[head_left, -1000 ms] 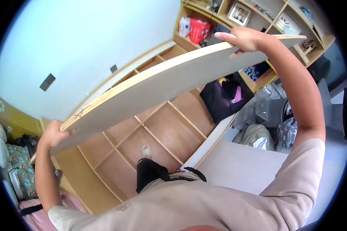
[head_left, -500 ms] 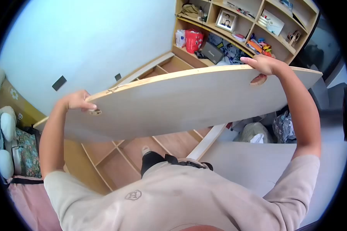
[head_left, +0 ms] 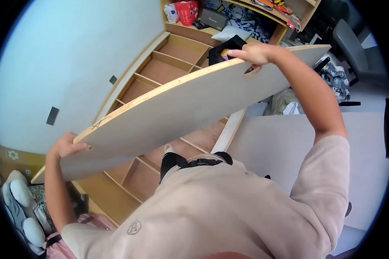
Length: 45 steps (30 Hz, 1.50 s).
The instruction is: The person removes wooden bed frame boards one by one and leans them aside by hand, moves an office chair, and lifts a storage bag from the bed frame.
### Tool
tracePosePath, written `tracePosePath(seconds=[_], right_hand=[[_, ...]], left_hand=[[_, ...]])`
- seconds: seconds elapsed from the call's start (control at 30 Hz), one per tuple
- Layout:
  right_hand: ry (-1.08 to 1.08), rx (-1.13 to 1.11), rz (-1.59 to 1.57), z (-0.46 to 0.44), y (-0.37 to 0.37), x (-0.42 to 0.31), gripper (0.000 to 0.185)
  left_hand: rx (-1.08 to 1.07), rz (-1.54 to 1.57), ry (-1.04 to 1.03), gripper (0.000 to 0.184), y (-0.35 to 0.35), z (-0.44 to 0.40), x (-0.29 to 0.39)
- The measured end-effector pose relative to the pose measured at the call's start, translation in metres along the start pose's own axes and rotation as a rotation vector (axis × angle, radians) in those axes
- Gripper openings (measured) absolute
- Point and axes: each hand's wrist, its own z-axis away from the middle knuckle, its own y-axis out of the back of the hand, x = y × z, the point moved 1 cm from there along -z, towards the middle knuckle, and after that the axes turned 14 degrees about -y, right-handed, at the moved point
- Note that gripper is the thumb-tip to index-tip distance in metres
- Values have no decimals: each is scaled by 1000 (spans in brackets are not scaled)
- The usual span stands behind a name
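A long bed board (head_left: 173, 112), grey-white on its face with a pale wooden edge, is held up in front of me, tilted with its right end higher. My left hand (head_left: 67, 146) grips its upper edge at the left, thumb beside a small finger hole. Farther right, my right hand (head_left: 255, 55) wraps over the same edge, fingertips showing through another hole. Below and behind the board lies a wooden bed frame (head_left: 160, 71) split into compartments. One foot (head_left: 169, 149) stands inside it.
Shelves (head_left: 281, 17) stand at the far end with a red bag (head_left: 187, 12) and a dark box (head_left: 214, 18). Another pale panel (head_left: 307, 142) lies at my right. A grey chair (head_left: 350, 47) is at far right. Cushions (head_left: 23, 194) and a pink bag (head_left: 65, 246) sit at left.
The view has tilted down and turned, so the shelves sit higher. The board slants more steeply, its left end lower, and more compartments show behind it. Both hands keep their hold.
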Motion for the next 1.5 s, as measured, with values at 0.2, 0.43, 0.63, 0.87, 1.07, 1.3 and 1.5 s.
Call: tracePosePath(seconds=[0.2,0.43,0.63,0.87,1.07,1.3,1.5], right_hand=[[24,-50,-61,-41,-61,38,84],[84,-67,-160,-85,-119,72,84],[118,-89,-334,-78,-108,79,82],[161,81,-453,-59,-102,106,77],[64,51,-480,-63,-99,158,72],[-103,118,-435,-82,-138,241,64],[-173,305,-244,-86,-154,254,65]], left_hand=[[-22,-142,74,35,4,-9,42],[-43,-207,111,36,25,-17,73],[-38,-317,147,37,62,-13,147],[-11,-470,147,39,82,18,212],[-19,-577,101,38,62,1,267],[-234,-581,37,43,3,-54,293],[-301,-531,23,39,-21,-112,249]])
